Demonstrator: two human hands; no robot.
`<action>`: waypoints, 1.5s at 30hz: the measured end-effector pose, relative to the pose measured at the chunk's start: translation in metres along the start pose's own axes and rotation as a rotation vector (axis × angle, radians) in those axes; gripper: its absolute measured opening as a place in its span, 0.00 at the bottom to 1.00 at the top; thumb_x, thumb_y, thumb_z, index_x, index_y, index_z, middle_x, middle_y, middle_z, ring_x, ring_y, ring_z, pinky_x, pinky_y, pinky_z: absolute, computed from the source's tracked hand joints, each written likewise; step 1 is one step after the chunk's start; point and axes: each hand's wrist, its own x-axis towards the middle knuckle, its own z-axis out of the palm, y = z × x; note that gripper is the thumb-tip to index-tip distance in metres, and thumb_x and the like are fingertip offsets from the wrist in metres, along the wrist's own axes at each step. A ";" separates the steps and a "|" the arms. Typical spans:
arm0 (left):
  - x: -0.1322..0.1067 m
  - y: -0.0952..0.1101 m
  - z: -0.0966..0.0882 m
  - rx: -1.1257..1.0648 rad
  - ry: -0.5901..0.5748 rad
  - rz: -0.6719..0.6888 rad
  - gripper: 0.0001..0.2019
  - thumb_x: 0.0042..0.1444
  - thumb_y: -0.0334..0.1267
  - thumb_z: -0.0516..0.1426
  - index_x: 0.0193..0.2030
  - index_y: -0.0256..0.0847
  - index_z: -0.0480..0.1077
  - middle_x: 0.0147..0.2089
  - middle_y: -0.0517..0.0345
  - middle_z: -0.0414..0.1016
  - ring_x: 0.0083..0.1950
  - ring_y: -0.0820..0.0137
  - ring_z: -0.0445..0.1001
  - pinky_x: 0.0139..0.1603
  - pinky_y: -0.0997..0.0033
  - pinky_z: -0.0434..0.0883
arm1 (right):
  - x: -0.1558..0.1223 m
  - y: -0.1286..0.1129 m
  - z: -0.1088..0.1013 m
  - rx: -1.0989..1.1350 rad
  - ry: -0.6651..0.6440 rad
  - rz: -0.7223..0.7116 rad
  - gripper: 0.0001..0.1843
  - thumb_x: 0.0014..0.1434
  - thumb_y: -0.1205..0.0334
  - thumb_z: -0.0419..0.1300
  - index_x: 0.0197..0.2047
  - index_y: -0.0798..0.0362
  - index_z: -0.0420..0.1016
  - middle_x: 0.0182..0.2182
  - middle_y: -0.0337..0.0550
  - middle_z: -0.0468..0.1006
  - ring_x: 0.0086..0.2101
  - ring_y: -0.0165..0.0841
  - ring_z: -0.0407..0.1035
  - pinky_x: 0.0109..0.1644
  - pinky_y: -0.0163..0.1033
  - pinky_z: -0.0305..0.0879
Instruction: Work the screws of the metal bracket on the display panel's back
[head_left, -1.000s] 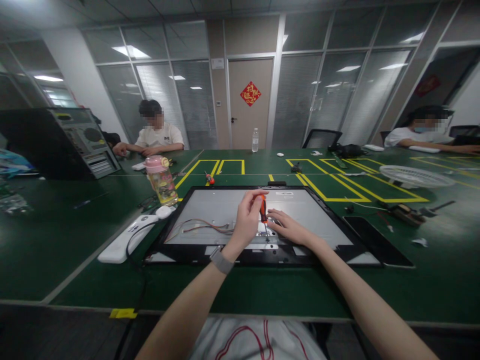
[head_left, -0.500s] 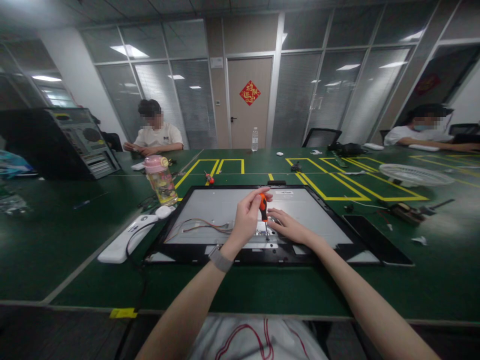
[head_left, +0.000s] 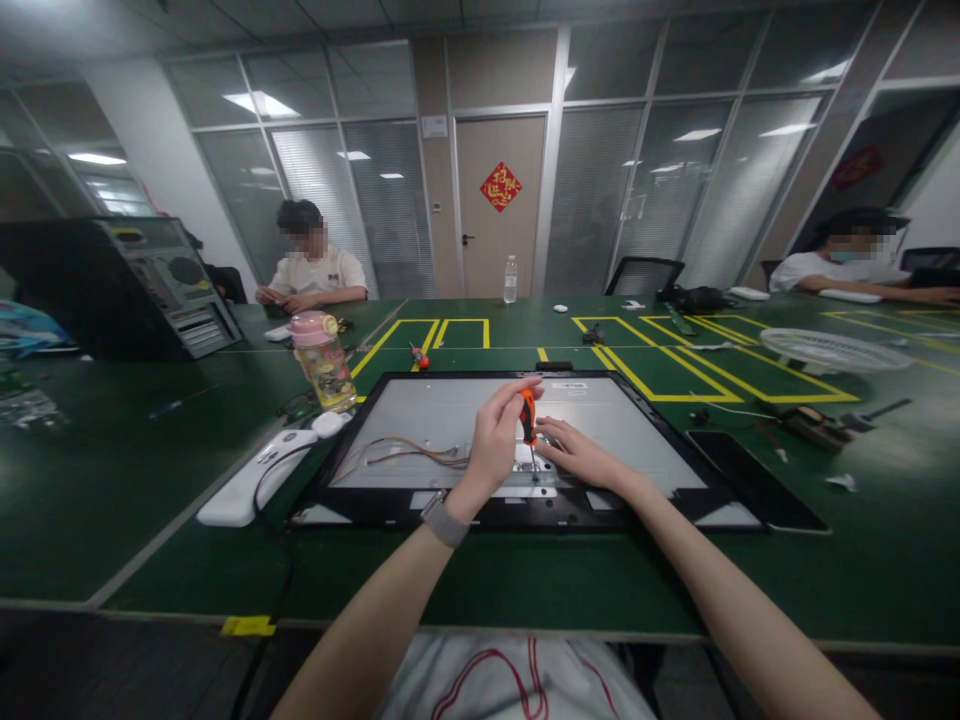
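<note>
A flat display panel (head_left: 435,412) with a black frame and grey metal back lies on the green table in front of me. My left hand (head_left: 495,435) is closed around an orange and black screwdriver (head_left: 528,412), held nearly upright. Its shaft points down at a small bracket area near the panel's front edge; whether the tip sits in a screw is too small to tell. Just right of the tool, my right hand (head_left: 581,452) rests with fingers stretched out on the panel. Thin coloured wires (head_left: 412,450) run across the panel's left part.
Left of the panel are a white power strip (head_left: 259,478) and a pink-lidded bottle (head_left: 322,360). A dark slab like a phone or tablet (head_left: 754,480) lies at its right. Farther off stand a computer case (head_left: 142,285) and a water bottle (head_left: 511,280). Two people sit across the table.
The camera view has shifted very slightly. My left hand still grips the screwdriver in almost the same place, and my right hand stays on the panel.
</note>
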 end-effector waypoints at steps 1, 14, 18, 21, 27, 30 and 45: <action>0.000 -0.001 0.000 -0.007 -0.006 -0.012 0.14 0.62 0.36 0.48 0.48 0.40 0.73 0.42 0.52 0.75 0.46 0.68 0.73 0.49 0.68 0.68 | 0.000 0.000 0.000 -0.002 0.000 -0.003 0.26 0.62 0.44 0.48 0.54 0.52 0.70 0.59 0.52 0.66 0.60 0.45 0.57 0.64 0.54 0.51; 0.001 -0.005 -0.001 0.037 0.019 0.053 0.11 0.59 0.35 0.54 0.46 0.41 0.74 0.43 0.53 0.72 0.45 0.69 0.72 0.49 0.69 0.68 | 0.000 0.002 0.000 0.010 -0.004 -0.007 0.25 0.62 0.44 0.48 0.54 0.51 0.70 0.59 0.51 0.65 0.60 0.46 0.57 0.63 0.55 0.51; 0.000 -0.004 0.000 0.116 0.091 0.089 0.08 0.55 0.36 0.58 0.39 0.40 0.76 0.40 0.54 0.69 0.41 0.71 0.70 0.45 0.72 0.68 | 0.000 0.001 0.000 0.010 0.000 -0.009 0.25 0.62 0.44 0.49 0.54 0.50 0.70 0.58 0.50 0.66 0.60 0.47 0.58 0.63 0.55 0.51; 0.000 -0.002 0.000 0.068 0.048 0.061 0.12 0.61 0.36 0.51 0.45 0.41 0.75 0.44 0.52 0.71 0.46 0.69 0.71 0.48 0.70 0.67 | 0.000 0.001 0.000 0.004 -0.004 -0.003 0.26 0.62 0.44 0.49 0.54 0.51 0.70 0.59 0.51 0.66 0.59 0.47 0.58 0.63 0.55 0.51; 0.000 -0.002 0.000 0.103 0.086 0.053 0.08 0.56 0.38 0.57 0.40 0.42 0.76 0.40 0.54 0.70 0.41 0.70 0.70 0.45 0.72 0.68 | 0.000 -0.001 -0.001 0.016 -0.014 -0.002 0.25 0.62 0.44 0.48 0.55 0.49 0.70 0.58 0.48 0.67 0.60 0.46 0.57 0.64 0.54 0.51; 0.000 -0.003 0.000 0.095 0.071 0.068 0.11 0.60 0.37 0.52 0.43 0.42 0.76 0.43 0.53 0.71 0.46 0.69 0.70 0.49 0.69 0.67 | -0.001 -0.001 -0.001 0.007 -0.015 0.019 0.26 0.62 0.43 0.48 0.55 0.51 0.69 0.59 0.50 0.65 0.60 0.46 0.57 0.64 0.54 0.51; 0.000 -0.003 -0.001 0.057 0.066 0.031 0.13 0.61 0.36 0.51 0.47 0.40 0.74 0.41 0.54 0.71 0.42 0.72 0.71 0.43 0.73 0.68 | -0.001 -0.001 0.001 -0.009 -0.006 0.026 0.28 0.62 0.43 0.48 0.54 0.53 0.70 0.59 0.54 0.65 0.60 0.46 0.57 0.64 0.53 0.51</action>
